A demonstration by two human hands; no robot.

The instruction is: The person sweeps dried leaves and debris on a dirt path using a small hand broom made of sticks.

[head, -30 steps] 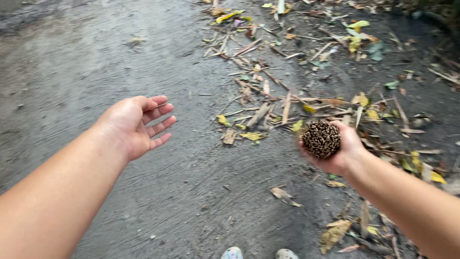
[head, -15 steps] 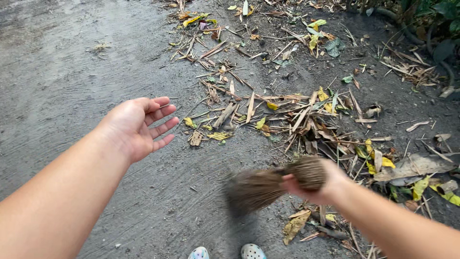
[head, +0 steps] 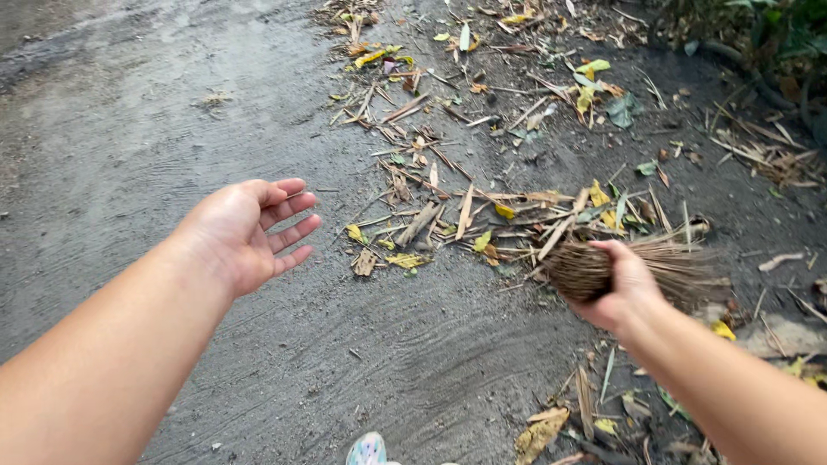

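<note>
Bristles of a stick broom (head: 663, 267) are fanning toward the right edge of the frame as the right hand (head: 624, 288) is clenching its bound end at centre right — the grip closed tight around the bundle. The left hand (head: 250, 232) is hanging open at centre left, fingers spread, holding nothing. Dry leaves and split stalks (head: 465, 202) are lying heaped on the damp grey ground (head: 129, 129) just beside the broom — a patterned shoe (head: 369, 449) is peeking in at the bottom edge.
</note>
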